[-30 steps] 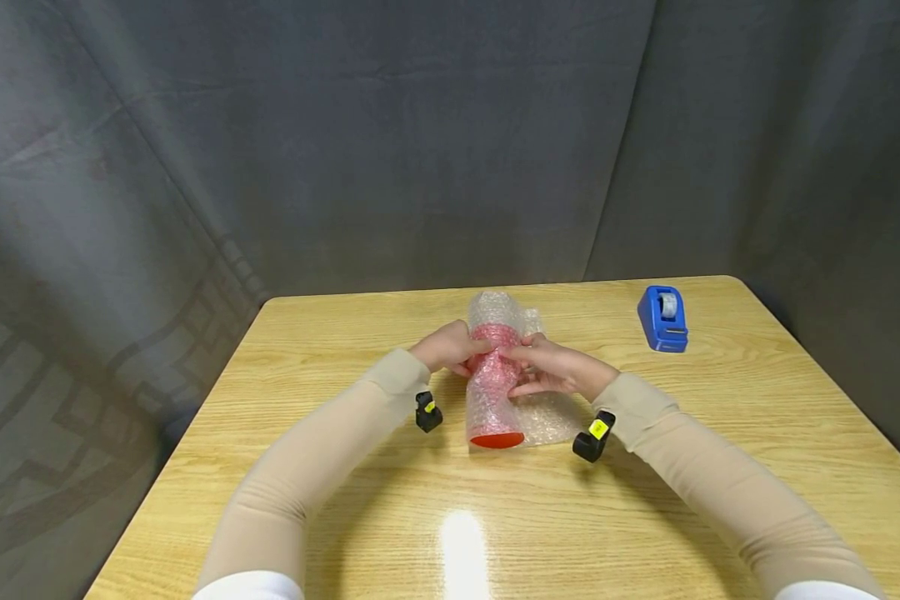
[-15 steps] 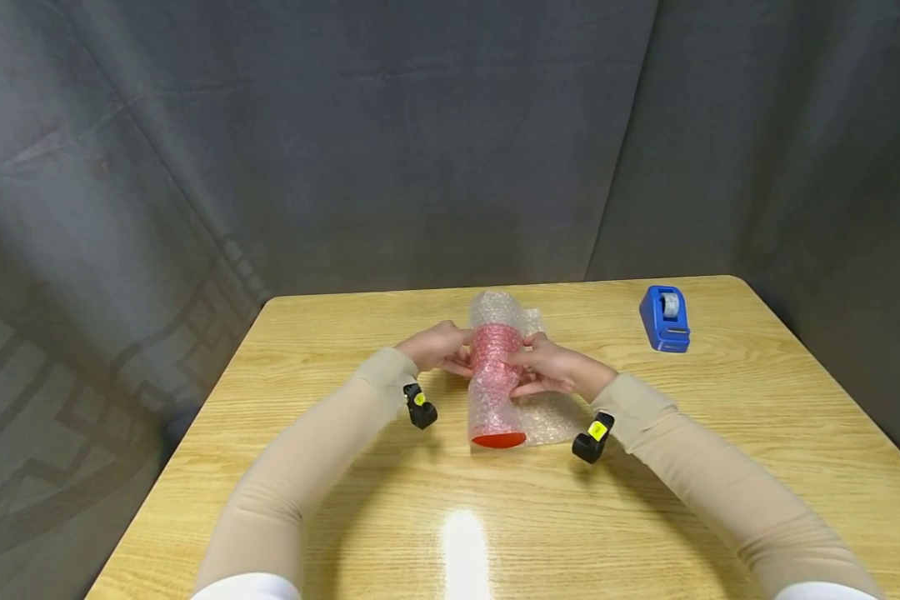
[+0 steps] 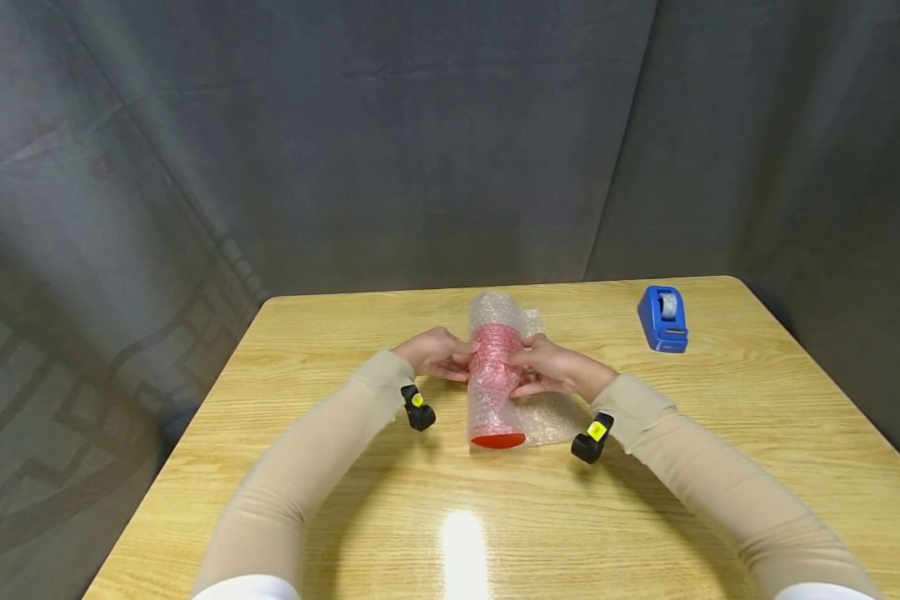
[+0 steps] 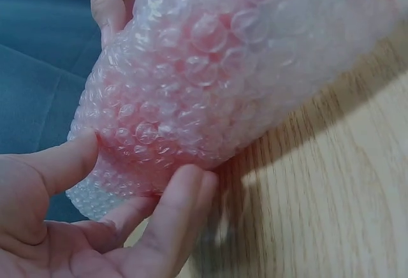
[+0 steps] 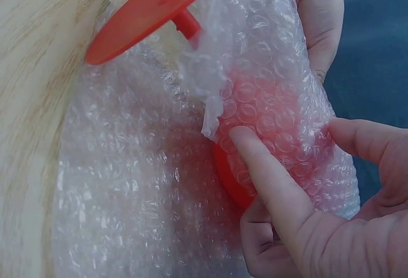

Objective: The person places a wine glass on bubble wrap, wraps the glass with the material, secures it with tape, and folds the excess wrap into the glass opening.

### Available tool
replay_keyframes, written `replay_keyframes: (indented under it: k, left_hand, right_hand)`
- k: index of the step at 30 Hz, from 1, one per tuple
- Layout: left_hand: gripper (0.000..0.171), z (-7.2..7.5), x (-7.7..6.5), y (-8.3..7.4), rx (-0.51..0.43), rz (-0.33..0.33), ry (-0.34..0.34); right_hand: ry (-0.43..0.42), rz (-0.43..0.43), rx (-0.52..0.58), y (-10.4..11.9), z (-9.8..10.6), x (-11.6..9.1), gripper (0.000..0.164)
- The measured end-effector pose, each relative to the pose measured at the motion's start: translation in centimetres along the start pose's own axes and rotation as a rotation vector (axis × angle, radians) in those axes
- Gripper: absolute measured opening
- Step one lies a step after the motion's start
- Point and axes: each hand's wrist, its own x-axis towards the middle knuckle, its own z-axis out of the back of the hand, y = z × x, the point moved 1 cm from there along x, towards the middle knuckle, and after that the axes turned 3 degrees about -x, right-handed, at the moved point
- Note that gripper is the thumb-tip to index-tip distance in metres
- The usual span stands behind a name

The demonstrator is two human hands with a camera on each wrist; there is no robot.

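A red goblet [image 5: 150, 16] with a flat round foot and thin stem lies on its side, rolled in clear bubble wrap [image 3: 495, 379]. Its foot faces the near side of the table in the head view; the bowl shows pink through the wrap. My left hand [image 3: 438, 354] holds the roll from the left, thumb and fingertips against the wrap. From the right my right hand [image 3: 551, 367] grips it, thumb and fingers spread across the wrap near its cut edge. A loose part of the sheet [image 5: 127, 176] lies flat on the table under my right hand.
A blue tape dispenser [image 3: 663, 319] with a roll of clear tape stands at the back right of the wooden table [image 3: 375, 517]. Grey cloth [image 3: 420, 150] hangs behind and at both sides. Each wrist carries a small black camera.
My left hand has drawn back to the left, its thumb moving from the top of the roll to its side. My right hand and the wrapped goblet stay nearly in place.
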Motion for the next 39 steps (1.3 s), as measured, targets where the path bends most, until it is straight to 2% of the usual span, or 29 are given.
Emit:
replay_keyframes:
  k: [7,13,20,24,28,30,35,39]
  left_hand:
    - [0.035,-0.1,-0.1,0.0,-0.024,-0.004,0.022]
    - [0.036,0.3,-0.5,-0.4,0.019,-0.012,0.012]
    - [0.021,0.4,-1.1,-0.9,0.089,-0.045,0.019]
    - [0.02,-0.1,-1.5,-1.2,0.15,-0.085,0.006]
    - [0.021,-0.7,-1.8,-1.5,0.201,-0.118,-0.015]
    - [0.02,-1.0,-2.0,-1.7,0.219,-0.127,-0.026]
    - [0.023,-1.7,-2.1,-2.0,0.279,-0.131,-0.052]
    - [0.027,-2.0,-2.1,-2.1,0.306,-0.12,-0.06]
  right_hand:
    - [0.006,0.001,0.006,0.0,-0.1,0.1,0.059]
    - [0.05,0.023,0.038,-0.3,-0.4,0.4,0.047]
    - [0.101,0.003,0.069,-0.5,-0.1,0.6,0.036]
    - [0.073,-0.026,0.0,-0.6,0.4,0.6,0.026]
    - [0.004,0.011,-0.128,-0.6,0.9,0.6,0.017]
    - [0.006,0.041,-0.152,-0.5,1.0,0.6,0.011]
    - [0.076,0.035,-0.038,-0.1,1.1,0.3,0.014]
    - [0.076,-0.005,-0.006,0.2,1.1,0.3,0.008]
